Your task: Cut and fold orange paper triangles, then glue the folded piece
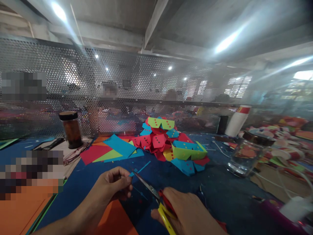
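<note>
My left hand [117, 182] pinches a small piece of blue paper [133, 173] between thumb and fingers. A narrow blue strip [144, 166] shows just beyond it; whether the two are joined I cannot tell. My right hand [188, 209] grips scissors [153, 191] with one red and one yellow handle. Their blades point up and left, and the tips meet the blue piece at my left fingertips. Under my left wrist lies an orange sheet [117, 218] on the dark blue table [80, 186]. Farther off is a pile of folded red, blue and green paper shapes [158, 140] with small dots.
Flat coloured sheets [117, 147] lie left of the pile. A lidded jar of brown liquid [70, 130] stands at left, a glass jar [244, 156] at right. White stacked cups [238, 120] lean behind it. A white cable [271, 182] runs at right. A perforated metal screen [137, 85] closes the back.
</note>
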`<action>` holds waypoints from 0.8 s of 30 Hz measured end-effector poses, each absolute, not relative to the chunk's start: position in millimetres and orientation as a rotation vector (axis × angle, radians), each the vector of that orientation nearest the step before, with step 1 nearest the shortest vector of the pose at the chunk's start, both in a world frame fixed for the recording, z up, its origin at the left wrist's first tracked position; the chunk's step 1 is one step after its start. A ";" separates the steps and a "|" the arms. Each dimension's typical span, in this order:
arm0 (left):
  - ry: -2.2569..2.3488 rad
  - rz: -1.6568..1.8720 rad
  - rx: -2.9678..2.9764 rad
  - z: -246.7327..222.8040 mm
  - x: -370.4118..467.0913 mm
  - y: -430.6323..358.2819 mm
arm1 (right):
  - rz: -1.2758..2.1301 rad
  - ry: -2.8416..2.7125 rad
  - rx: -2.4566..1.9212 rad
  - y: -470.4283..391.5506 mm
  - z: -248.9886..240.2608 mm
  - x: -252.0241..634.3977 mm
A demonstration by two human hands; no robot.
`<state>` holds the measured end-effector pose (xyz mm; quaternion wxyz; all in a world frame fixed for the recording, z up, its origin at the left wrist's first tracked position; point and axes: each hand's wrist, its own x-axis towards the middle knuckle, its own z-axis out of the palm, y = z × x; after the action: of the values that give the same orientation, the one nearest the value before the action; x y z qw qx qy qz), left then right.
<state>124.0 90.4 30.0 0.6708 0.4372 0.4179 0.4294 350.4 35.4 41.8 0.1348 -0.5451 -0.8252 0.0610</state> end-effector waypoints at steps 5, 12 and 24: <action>0.935 0.958 0.986 28.9 123.4 91.0 | 0.132 -2.388 -1.555 37.0 39.7 352.3; 0.882 0.984 1.011 29.3 121.3 90.3 | 0.108 -2.375 -1.520 34.9 47.0 350.6; 0.883 1.007 1.002 32.7 120.1 92.3 | 0.056 -2.421 -1.569 36.5 42.2 350.1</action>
<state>120.1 92.3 32.7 0.6702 0.4447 0.3919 0.4466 350.1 36.5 42.2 0.1277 -0.5394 -0.8321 0.0191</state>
